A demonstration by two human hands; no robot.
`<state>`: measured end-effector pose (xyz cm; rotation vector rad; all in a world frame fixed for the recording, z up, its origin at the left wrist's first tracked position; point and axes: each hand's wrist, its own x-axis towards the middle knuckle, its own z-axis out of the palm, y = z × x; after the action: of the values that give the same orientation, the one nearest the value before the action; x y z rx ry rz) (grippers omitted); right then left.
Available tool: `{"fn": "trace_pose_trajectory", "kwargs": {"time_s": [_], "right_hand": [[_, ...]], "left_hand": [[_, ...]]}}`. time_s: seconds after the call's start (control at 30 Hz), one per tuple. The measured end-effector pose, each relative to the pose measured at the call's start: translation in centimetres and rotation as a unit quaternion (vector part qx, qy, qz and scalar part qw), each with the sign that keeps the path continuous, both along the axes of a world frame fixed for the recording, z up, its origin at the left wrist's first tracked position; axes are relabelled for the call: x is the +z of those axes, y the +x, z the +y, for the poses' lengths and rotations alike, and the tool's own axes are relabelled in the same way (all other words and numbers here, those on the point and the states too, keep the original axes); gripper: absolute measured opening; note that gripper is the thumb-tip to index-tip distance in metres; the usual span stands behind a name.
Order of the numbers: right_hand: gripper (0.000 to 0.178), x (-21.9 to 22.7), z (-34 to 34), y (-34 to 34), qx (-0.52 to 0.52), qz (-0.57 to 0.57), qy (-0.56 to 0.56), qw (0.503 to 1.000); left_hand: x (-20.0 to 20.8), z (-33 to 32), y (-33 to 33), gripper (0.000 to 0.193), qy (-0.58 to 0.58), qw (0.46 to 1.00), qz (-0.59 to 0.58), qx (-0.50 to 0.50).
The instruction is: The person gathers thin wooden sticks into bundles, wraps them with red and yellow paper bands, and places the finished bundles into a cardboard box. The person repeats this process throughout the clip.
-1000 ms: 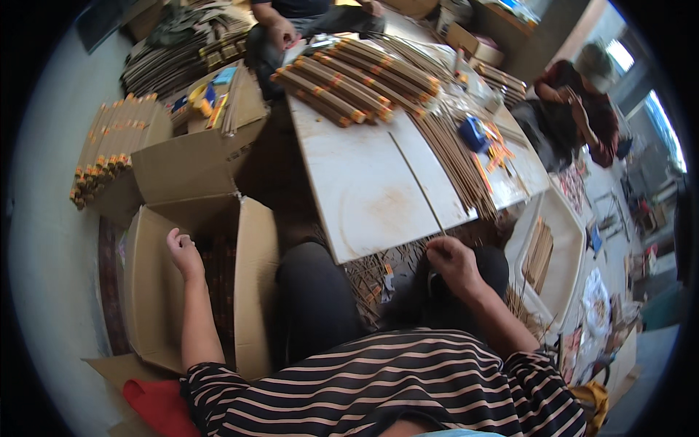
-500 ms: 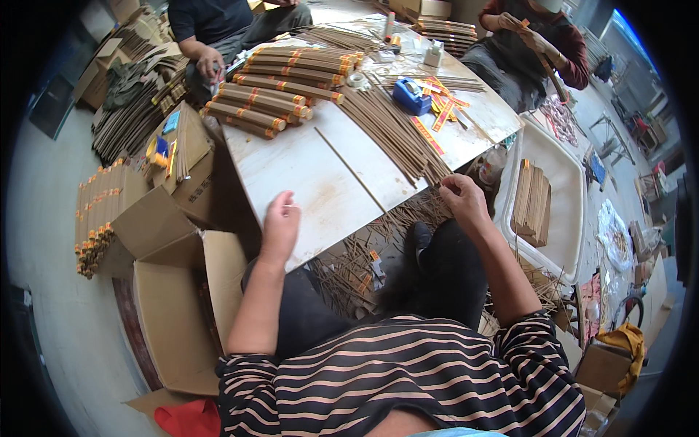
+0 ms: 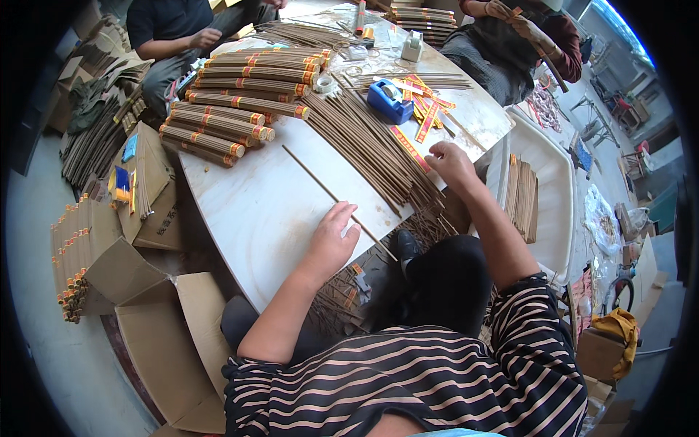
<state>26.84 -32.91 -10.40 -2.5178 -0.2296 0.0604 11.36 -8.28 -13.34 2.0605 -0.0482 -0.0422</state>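
A single thin brown incense stick (image 3: 313, 176) lies slantwise on the white table, its near end over the edge. My left hand (image 3: 333, 240) rests at this stick with loosely stretched fingers, grasping nothing. Over the table's right front side hovers my right hand (image 3: 453, 166), its fingers bent but apart and no object visible in them. Closest to it is a red and yellow paper strip (image 3: 410, 149). Between my hands runs a loose spread of incense sticks (image 3: 357, 142). Bundled incense sticks (image 3: 211, 122) with red and yellow bands are piled at the left.
A blue tape dispenser (image 3: 391, 102) stands behind more paper strips (image 3: 428, 120). Right of the table, a white plastic tub (image 3: 557, 211) holds bundles. An open cardboard box (image 3: 164, 328) sits at my lower left. Two people work across the table (image 3: 233, 211); broken sticks litter the floor.
My left hand has moved right and onto the single stick. My right hand has gone slightly up, toward the paper strips. The view has shifted, so the table appears farther left.
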Motion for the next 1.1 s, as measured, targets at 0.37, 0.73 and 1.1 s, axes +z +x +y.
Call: {"fn": "trace_pose_trajectory", "kwargs": {"time_s": [0.37, 0.73, 1.1], "right_hand": [[0.054, 2.0, 8.1, -1.4, 0.103, 0.007, -0.136, 0.985], [0.04, 0.7, 12.1, -1.5, 0.134, -0.023, -0.242, 0.961], [0.023, 1.1, 12.3, 1.2, 0.114, 0.031, -0.278, 0.953]], "left_hand": [[0.6, 0.6, 0.7, 0.035, -0.16, 0.987, 0.006, 0.017], [2.8, 3.3, -1.2, 0.032, -0.249, 0.966, 0.026, 0.069], [2.9, 4.6, -1.8, 0.033, -0.247, 0.966, -0.007, 0.077]]}}
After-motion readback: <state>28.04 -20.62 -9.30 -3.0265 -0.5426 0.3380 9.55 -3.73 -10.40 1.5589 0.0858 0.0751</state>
